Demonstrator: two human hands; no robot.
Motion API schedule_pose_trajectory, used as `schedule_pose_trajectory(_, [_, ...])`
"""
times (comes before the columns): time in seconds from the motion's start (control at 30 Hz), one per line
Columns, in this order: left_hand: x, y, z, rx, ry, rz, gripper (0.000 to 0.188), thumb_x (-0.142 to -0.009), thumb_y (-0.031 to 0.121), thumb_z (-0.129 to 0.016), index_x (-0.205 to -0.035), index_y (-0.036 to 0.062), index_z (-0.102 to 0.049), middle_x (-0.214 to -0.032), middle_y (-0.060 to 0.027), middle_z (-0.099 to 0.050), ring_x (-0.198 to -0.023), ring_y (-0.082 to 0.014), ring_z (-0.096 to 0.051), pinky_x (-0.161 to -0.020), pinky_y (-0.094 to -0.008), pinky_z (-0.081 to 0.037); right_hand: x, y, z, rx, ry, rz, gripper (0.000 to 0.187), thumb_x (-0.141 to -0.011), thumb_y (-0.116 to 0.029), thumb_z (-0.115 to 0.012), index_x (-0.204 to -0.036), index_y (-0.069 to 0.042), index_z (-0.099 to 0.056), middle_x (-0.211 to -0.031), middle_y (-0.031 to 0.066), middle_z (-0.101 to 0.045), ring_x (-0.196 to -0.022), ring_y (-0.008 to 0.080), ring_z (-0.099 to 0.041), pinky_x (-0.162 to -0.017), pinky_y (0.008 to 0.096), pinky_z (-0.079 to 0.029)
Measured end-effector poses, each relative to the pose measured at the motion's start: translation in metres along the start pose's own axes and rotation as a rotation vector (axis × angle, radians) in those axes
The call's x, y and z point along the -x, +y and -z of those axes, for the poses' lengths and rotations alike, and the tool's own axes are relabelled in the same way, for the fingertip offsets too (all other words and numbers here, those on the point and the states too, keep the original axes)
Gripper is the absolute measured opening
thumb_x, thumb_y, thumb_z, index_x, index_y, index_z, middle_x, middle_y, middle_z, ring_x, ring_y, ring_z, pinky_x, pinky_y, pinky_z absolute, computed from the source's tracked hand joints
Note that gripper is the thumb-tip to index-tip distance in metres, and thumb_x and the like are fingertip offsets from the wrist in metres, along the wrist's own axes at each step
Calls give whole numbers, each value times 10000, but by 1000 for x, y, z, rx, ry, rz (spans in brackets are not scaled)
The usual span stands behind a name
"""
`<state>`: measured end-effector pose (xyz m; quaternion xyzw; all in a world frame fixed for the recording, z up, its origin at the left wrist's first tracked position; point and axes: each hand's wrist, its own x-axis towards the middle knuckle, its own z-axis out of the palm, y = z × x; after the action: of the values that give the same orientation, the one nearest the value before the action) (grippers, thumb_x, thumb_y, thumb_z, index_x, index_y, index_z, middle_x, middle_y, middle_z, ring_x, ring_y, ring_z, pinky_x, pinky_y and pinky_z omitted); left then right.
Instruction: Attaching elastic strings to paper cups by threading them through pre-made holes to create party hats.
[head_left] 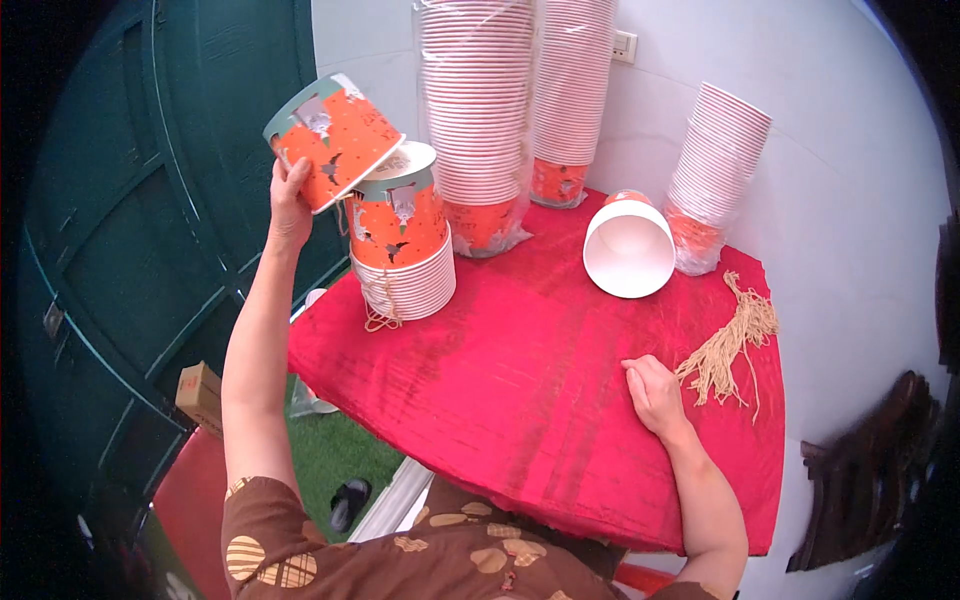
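My left hand grips an orange paper bucket with a teal band and printed figures. The bucket is tilted, its white rim facing down and right, just above and left of a stack of buckets. That stack stands upside down on the red-covered table, with twine loops hanging down its near side. Bent fingers close my right hand, which rests on the cloth; nothing shows in it. To its right lies a bundle of tan twine.
Two tall wrapped bucket stacks stand at the back, and a shorter wrapped stack leans at the back right. A single bucket lies on its side, its white inside facing me. A cardboard box sits left of the table.
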<state>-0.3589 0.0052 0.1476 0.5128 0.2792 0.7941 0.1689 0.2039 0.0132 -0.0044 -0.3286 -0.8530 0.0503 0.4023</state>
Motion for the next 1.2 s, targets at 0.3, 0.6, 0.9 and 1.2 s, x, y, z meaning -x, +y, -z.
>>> schedule_pose_trajectory(0.3, [-2,-1,-34,-159,-107,10,805,-762,350,-791,-1353,-2,-372,-1223,-127,-554,-1129,-208,-564,-1009,-363,-441,-1,-2,1,10,-10,0,104,-873,-33,-591,-928,35,-647,-823,165,-618,-743,325,-630,-656,395,-517])
schedule_pose_trajectory(0.6, [4,-4,-47,-322,-169,63,1011,-677,384,-859,-1429,3,-302,-1276,-152,-532,-1175,-233,-545,-1025,-378,-437,-2,-2,-1,13,-4,8,98,-869,-34,-598,-924,29,-648,-825,160,-619,-738,323,-631,-648,398,-517])
schedule_pose_trajectory(0.9, [16,-4,-47,-388,-186,89,1111,-650,358,-884,-1474,-2,-231,-1344,-170,-484,-1231,-251,-508,-1048,-385,-426,-2,-2,-1,17,-7,-12,88,-858,-25,-610,-923,21,-648,-820,159,-615,-732,321,-630,-643,398,-515])
schedule_pose_trajectory(1.2, [25,-18,-38,-404,-165,84,1208,-609,385,-896,-1493,-4,-170,-1414,-199,-405,-1298,-290,-451,-1083,-407,-392,-2,-2,-2,28,-11,-5,98,-853,-16,-611,-936,23,-646,-836,163,-619,-744,318,-632,-655,397,-516])
